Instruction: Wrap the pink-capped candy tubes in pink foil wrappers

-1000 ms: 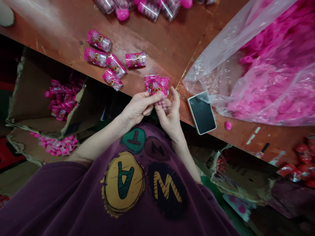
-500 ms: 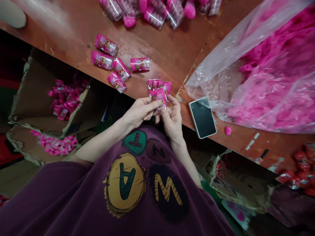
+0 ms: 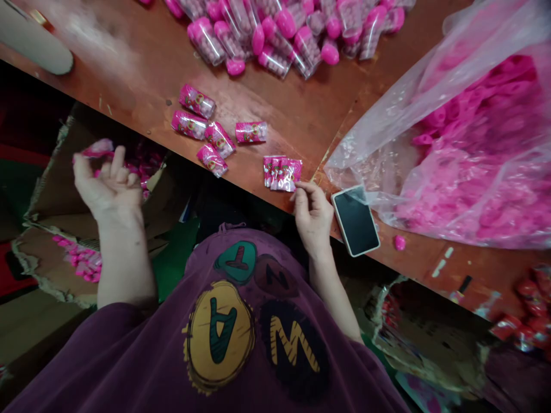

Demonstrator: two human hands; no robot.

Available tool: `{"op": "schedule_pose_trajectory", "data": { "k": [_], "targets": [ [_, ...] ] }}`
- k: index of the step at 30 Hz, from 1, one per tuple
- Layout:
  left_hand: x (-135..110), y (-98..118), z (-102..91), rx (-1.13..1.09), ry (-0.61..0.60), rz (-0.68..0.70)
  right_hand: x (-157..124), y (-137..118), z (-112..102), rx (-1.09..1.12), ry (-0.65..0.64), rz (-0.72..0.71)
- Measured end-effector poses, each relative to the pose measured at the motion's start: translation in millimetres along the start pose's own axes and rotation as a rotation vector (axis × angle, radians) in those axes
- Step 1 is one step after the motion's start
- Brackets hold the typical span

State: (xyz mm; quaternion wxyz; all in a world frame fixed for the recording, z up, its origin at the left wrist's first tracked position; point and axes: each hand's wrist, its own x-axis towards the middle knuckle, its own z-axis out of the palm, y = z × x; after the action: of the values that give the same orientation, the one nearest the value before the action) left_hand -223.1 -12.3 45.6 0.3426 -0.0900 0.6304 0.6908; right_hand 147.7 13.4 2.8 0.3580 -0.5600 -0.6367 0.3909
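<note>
My left hand (image 3: 112, 192) is raised over a cardboard box at the left, palm up. A pink-wrapped candy tube (image 3: 101, 148), blurred, sits at its thumb and fingers. My right hand (image 3: 314, 215) is at the table edge, thumb and index finger closed at the corner of a small fanned stack of flat pink printed sleeves (image 3: 282, 173). Left of that stack lie several candy tubes in printed sleeves (image 3: 218, 139), with one apart from the others (image 3: 251, 132).
Bare candy tubes with pink caps (image 3: 275, 46) are heaped at the back. A clear bag of pink parts (image 3: 477, 189) covers the right side. A phone (image 3: 356, 221) lies at the edge. Cardboard boxes (image 3: 55, 195) stand below the table, and red wrapped items (image 3: 527, 310) lie far right.
My left hand has swung left from the table edge to above the box, taking the wrapped tube with it. My right hand has shifted slightly right and stays by the sleeve stack.
</note>
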Motion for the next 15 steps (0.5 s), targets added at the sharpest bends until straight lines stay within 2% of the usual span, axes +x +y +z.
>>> {"op": "schedule_pose_trajectory", "data": {
  "k": [2,3,6,9,10,12,15],
  "targets": [
    [7.3,-4.8,-5.4,-0.041,0.116,0.038,9.4,5.3,-9.2,-0.244,0.003,-0.098],
    [0.5,-15.2,-1.8,-0.036,0.08,0.02,12.5,7.8,-10.3,-0.374,-0.036,-0.143],
    [-50.4,-65.2,29.2,0.047,-0.248,0.01,15.2,16.7,-2.1,-0.71,-0.115,-0.255],
    [-105.1,-113.3,67.0,0.273,-0.727,0.008,14.0,27.2,11.6,-0.873,-0.026,-0.333],
    [-116.5,-124.6,76.5,0.326,-0.822,0.008,14.0,30.2,15.1,-0.89,0.002,-0.348],
    [-127.7,-139.4,88.7,0.408,-0.915,-0.015,15.1,34.7,19.1,-0.901,0.034,-0.384],
    [-126.8,-147.8,93.1,0.492,-0.903,-0.041,18.0,37.4,17.7,-0.868,0.129,-0.475]
  ]
}}
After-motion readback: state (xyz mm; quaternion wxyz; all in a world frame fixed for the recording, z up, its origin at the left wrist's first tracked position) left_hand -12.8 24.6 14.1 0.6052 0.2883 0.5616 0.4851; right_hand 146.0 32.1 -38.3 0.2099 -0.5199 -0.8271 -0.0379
